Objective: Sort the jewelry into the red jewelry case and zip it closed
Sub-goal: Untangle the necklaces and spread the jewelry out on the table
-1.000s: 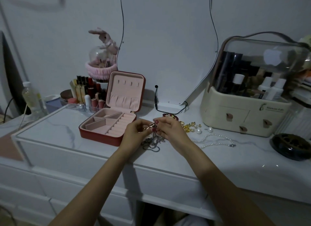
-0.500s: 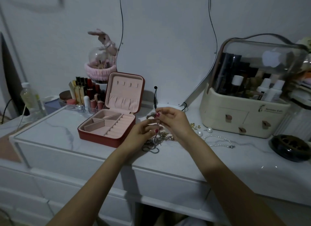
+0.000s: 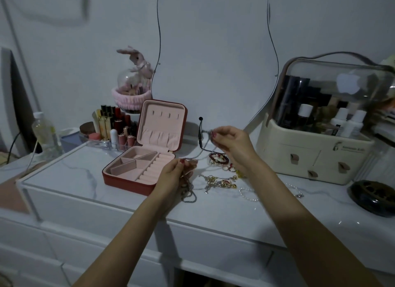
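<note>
While both hands pinch the silver chain [image 3: 199,156] at frame centre, its tail hangs loose.
Right hand [image 3: 232,145] lifts one end, left hand [image 3: 174,175] the slack; it may snag the gold jewelry pile [image 3: 220,182].

organizer label [image 3: 350,148]: unreadable | dark dish [image 3: 373,198]: cut by right edge

The red jewelry case [image 3: 147,158] lies open on the left, lid upright, its pink compartments holding nothing. A silver chain necklace [image 3: 193,158] hangs lifted just right of it. A beaded bracelet [image 3: 218,158], gold pieces [image 3: 221,182] and a pearl strand [image 3: 248,194] lie further right.
</note>
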